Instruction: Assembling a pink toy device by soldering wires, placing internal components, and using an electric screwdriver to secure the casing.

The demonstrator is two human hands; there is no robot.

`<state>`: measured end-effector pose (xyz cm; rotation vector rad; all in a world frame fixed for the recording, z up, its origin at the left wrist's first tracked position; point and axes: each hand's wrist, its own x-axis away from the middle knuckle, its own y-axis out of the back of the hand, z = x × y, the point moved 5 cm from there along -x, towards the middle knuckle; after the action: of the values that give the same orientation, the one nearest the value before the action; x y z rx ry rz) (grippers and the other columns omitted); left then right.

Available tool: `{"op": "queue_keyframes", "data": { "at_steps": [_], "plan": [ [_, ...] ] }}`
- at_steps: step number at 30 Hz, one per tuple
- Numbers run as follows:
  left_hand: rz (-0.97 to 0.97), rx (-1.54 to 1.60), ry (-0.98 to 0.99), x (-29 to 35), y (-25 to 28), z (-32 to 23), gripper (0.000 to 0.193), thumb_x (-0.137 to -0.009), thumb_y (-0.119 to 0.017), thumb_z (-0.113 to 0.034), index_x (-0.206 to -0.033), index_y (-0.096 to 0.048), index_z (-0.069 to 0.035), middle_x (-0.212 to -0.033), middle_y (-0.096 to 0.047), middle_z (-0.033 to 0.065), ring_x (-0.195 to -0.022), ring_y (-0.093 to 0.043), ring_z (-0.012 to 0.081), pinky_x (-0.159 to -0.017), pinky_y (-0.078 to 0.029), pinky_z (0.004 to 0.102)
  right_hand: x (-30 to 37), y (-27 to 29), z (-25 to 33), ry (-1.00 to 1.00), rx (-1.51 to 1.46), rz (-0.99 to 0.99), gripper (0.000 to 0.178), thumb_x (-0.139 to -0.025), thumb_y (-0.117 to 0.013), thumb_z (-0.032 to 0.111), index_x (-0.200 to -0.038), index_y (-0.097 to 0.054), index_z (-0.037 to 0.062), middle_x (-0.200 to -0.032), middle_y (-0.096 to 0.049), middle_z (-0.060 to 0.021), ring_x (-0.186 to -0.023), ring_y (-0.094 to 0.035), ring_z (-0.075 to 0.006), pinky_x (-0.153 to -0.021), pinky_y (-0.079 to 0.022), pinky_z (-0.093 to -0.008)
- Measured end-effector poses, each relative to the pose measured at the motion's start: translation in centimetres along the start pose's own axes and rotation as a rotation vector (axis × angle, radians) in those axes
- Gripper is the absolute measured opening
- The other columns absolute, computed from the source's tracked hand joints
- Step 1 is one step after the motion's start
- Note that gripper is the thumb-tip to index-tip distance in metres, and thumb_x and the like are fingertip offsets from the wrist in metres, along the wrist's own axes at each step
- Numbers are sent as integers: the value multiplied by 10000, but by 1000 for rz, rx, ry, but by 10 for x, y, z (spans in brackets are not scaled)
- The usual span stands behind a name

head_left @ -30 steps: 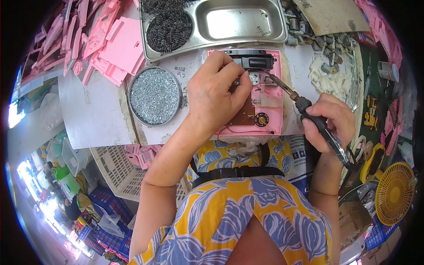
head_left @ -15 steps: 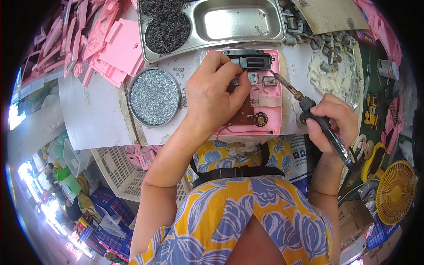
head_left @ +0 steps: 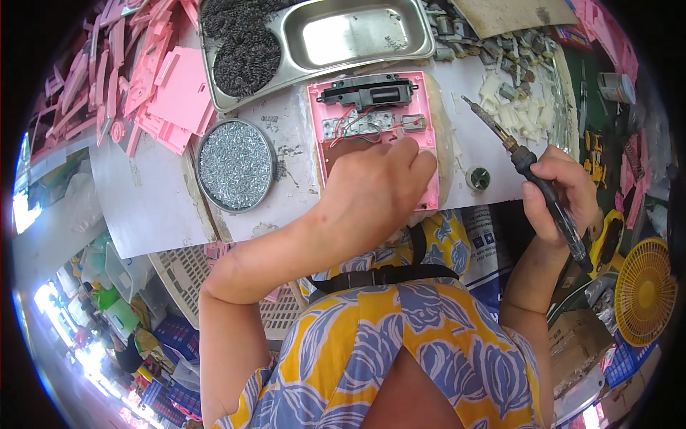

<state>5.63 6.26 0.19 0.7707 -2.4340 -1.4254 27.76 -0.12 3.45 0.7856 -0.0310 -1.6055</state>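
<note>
A pink plastic casing lies on the table in front of me. Across its far end sits a black part, with a metal plate and thin red wires just nearer. My left hand is over the casing's near right area, fingers bent together and low against it; their tips and anything between them are hidden. It covers most of a brown board. Away to the right, my right hand grips a soldering iron by its black handle, tip up and left, apart from the casing.
A round tin of small silver screws stands left of the casing. Behind is a metal tray with black springs. Pink panels pile up far left; white parts and small motors lie right. A small round reel sits near the iron.
My left hand has moved from the casing's far end toward its near right side, uncovering the black part and wires. The soldering iron has pulled back right, away from the casing.
</note>
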Motion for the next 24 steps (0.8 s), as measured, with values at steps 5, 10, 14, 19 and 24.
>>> {"op": "queue_keyframes", "data": {
  "at_steps": [5,10,14,19,24],
  "plan": [
    [-20,-67,30,-12,-10,5,188,-803,-722,-112,-885,-558,-75,-800,-560,86,-680,-647,299,-553,-526,402,8,9,-1,-17,2,-19,268,-748,-752,3,-996,-653,-15,-710,-569,-55,-582,-465,-126,-529,-311,-255],
    [-27,-201,-156,-13,-17,-1,157,-712,-683,-109,-808,-577,-43,-759,-593,93,-645,-658,246,-504,-547,357,7,11,-2,8,-9,-3,284,-754,-753,-2,-1016,-646,-24,-722,-580,-65,-588,-465,-128,-532,-312,-258],
    [-42,-3,-167,-5,-6,14,100,-771,-681,-104,-813,-613,-44,-800,-611,94,-667,-659,244,-561,-552,345,8,13,0,3,-15,-40,281,-758,-754,-2,-1015,-641,-27,-724,-578,-68,-598,-465,-127,-538,-308,-257],
    [-139,626,104,10,6,39,111,-852,-714,-9,-961,-701,-30,-852,-674,75,-694,-673,189,-577,-515,317,10,-4,-5,-73,-132,-80,335,-775,-760,-34,-1094,-659,-24,-795,-615,-87,-666,-542,-151,-589,-397,-266],
    [9,907,484,16,-8,46,62,-897,-711,-39,-933,-682,2,-687,-657,61,-591,-599,90,-548,-476,267,-6,-73,4,-65,-109,-8,510,-755,-782,-51,-1239,-656,45,-981,-667,-102,-860,-654,-232,-747,-521,-310]
  ]
}}
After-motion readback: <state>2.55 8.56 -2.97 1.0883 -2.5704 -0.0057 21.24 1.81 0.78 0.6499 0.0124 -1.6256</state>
